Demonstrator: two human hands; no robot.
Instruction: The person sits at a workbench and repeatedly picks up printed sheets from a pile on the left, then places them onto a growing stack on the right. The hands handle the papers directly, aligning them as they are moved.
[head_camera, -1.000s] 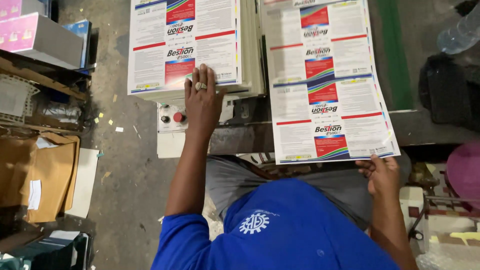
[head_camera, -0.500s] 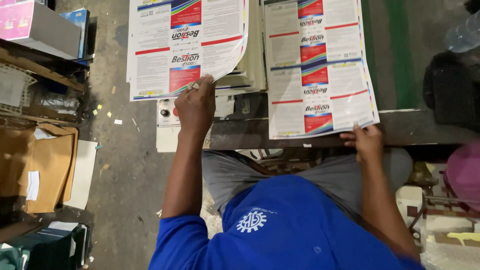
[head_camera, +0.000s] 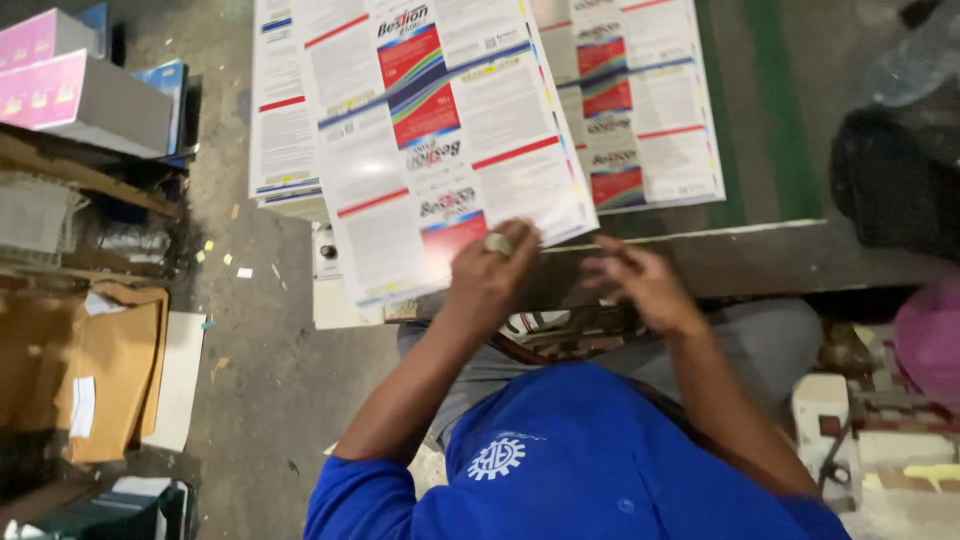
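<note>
My left hand pinches the near edge of a glossy white printed sheet with red panels, lifted askew at upper centre; right hand loose, off it. One-handed grip may crease it or slide the stack

A glossy printed sheet was gripped at its lower edge by the left hand, while the right hand was held open just beside it.

White printed sheet, red and blue blocks
</note>
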